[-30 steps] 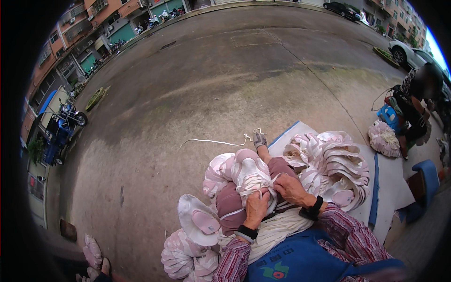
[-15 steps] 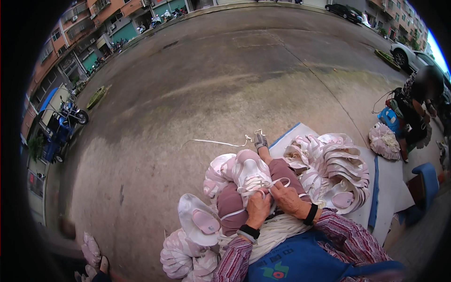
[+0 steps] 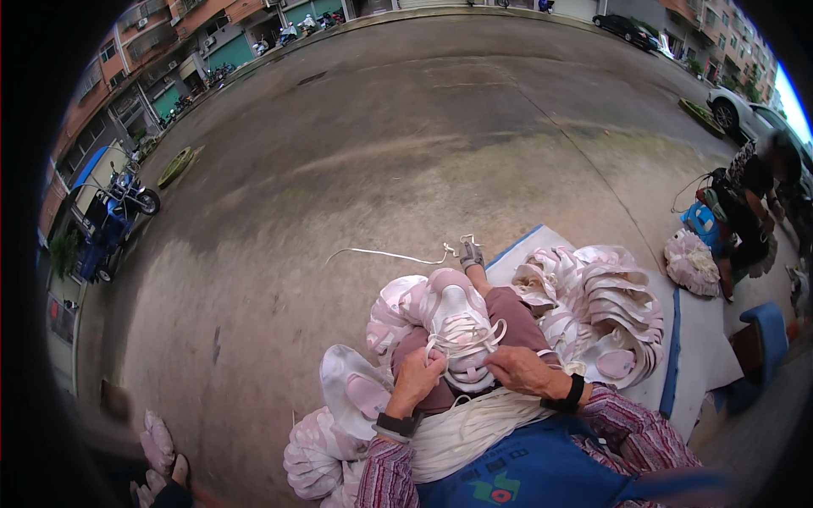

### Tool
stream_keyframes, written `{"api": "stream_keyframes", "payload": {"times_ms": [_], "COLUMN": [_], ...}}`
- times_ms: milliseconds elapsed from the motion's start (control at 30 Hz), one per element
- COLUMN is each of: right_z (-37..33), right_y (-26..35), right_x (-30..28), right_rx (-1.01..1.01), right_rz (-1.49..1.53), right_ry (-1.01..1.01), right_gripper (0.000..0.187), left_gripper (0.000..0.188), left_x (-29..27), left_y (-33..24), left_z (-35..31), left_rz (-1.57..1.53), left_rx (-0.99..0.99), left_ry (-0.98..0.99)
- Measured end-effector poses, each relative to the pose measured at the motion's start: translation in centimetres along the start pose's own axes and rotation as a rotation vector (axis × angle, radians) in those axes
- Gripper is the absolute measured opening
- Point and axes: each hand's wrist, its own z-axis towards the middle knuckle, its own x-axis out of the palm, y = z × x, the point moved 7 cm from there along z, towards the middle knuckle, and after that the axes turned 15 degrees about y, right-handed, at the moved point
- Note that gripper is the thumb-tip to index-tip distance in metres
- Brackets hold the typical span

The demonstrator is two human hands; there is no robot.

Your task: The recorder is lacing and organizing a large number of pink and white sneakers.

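Note:
A pink-and-white shoe upper (image 3: 454, 305) lies on my lap with its toe pointing away from me. White shoelace (image 3: 464, 334) crosses its front in several rows. My left hand (image 3: 417, 378) is closed at the upper's left side, pinching a lace end that loops up from the eyelets. On the opposite side, my right hand (image 3: 527, 371) pinches the other lace end near the collar. A thick bundle of loose white laces (image 3: 478, 427) rests across my lap, over the blue apron (image 3: 517, 474). Another upper (image 3: 345, 381) leans beside my left wrist.
Stacked uppers (image 3: 622, 296) sit on a pale board (image 3: 693, 339) at my right; more uppers (image 3: 318, 457) are piled at lower left. One lace (image 3: 385, 252) lies on the concrete ahead. A person (image 3: 749, 203) sits at far right near a blue chair (image 3: 766, 330).
My hands have moved apart from the middle of the upper, the left one toward the left and nearer me, drawing the lace ends outward. The upper stays on my lap.

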Motion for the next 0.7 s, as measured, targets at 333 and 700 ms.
{"api": "stream_keyframes", "payload": {"times_ms": [333,700], "right_z": [3.9,3.2], "right_y": [-0.2,3.5], "right_x": [-2.7,2.3], "right_rx": [-0.024,-0.011], "right_rz": [0.354,0.054], "right_ry": [-0.285,0.095], "right_gripper": [0.041,0.012], "left_gripper": [0.024,0.02], "left_x": [1.1,0.2], "left_y": [2.9,2.7], "left_z": [-1.5,-1.8], "left_rz": [-0.754,-0.704], "left_rx": [0.013,0.024], "left_ry": [0.054,-0.147]}}
